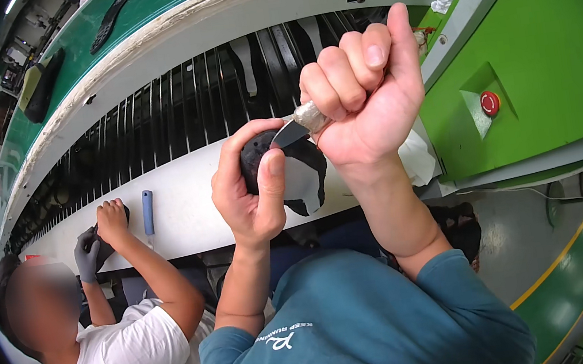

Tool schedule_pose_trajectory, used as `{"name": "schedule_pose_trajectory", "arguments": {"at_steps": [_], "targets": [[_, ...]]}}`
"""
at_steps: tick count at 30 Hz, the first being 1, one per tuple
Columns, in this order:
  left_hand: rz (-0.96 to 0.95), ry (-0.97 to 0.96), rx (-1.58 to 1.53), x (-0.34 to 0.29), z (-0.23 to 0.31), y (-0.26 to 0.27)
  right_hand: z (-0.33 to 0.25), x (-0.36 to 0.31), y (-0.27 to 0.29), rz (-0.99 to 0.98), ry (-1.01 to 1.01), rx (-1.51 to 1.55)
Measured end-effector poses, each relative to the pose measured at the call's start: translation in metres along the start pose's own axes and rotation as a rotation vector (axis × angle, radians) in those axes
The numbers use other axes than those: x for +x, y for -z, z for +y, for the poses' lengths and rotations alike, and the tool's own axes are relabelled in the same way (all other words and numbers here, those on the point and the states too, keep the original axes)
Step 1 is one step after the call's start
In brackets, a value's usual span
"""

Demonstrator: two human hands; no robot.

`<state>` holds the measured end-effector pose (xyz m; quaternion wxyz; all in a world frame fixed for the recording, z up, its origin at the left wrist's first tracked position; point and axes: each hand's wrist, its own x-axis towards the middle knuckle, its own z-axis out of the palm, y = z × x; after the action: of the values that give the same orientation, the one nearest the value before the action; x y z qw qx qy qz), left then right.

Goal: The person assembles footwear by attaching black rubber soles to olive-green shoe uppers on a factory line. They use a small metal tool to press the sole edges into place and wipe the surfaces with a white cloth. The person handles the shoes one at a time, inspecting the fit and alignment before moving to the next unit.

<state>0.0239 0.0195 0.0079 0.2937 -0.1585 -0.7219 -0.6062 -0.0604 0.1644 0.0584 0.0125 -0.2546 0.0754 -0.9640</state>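
My left hand point(248, 188) is closed around a black shoe piece point(308, 169) with a flat pale-grey face, holding it above the white ledge. In my right fist point(368, 91) is a short knife point(290, 134), its handle wrapped in silvery tape. The blade points left and lies against the upper edge of the shoe piece, beside my left thumb. My right thumb sticks up, clear of the handle. My left fingers partly cover the far side of the piece.
Black rollers point(151, 119) run behind the white ledge point(183, 170), below a green belt point(158, 4) carrying dark soles. A blue-handled tool point(149, 212) lies left. A co-worker point(130, 350) handles a dark piece there. The green machine housing point(548, 60) at right bears a red button point(489, 103).
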Motion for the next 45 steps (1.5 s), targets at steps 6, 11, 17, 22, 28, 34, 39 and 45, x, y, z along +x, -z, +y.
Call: {"name": "schedule_pose_trajectory", "arguments": {"at_steps": [6, 11, 17, 22, 28, 34, 39, 45], "targets": [[0.011, 0.008, 0.040, 0.002, 0.001, -0.001, 0.005, 0.005, 0.004, 0.045, -0.009, -0.031], [0.010, 0.066, -0.011, 0.010, -0.001, -0.001, 0.007, 0.017, -0.008, 0.024, 0.006, -0.214], [-0.073, 0.035, -0.091, 0.013, -0.003, -0.003, -0.008, 0.030, -0.016, -0.158, -0.115, -0.280], [-0.091, 0.040, -0.135, 0.015, 0.000, -0.005, -0.009, 0.032, -0.012, -0.158, -0.126, -0.241], [-0.112, 0.043, -0.070, 0.014, 0.002, -0.005, -0.009, 0.033, -0.013, -0.123, -0.164, -0.246], [-0.113, -0.025, -0.028, 0.012, 0.002, -0.006, -0.005, 0.031, -0.059, 0.183, -0.305, -0.408], [-0.126, -0.015, 0.003, 0.012, 0.005, -0.006, -0.014, 0.038, -0.046, 0.029, -0.451, -0.274], [-0.119, -0.044, -0.231, 0.010, -0.007, -0.005, -0.062, 0.013, 0.002, 0.021, -0.267, -0.646]]}}
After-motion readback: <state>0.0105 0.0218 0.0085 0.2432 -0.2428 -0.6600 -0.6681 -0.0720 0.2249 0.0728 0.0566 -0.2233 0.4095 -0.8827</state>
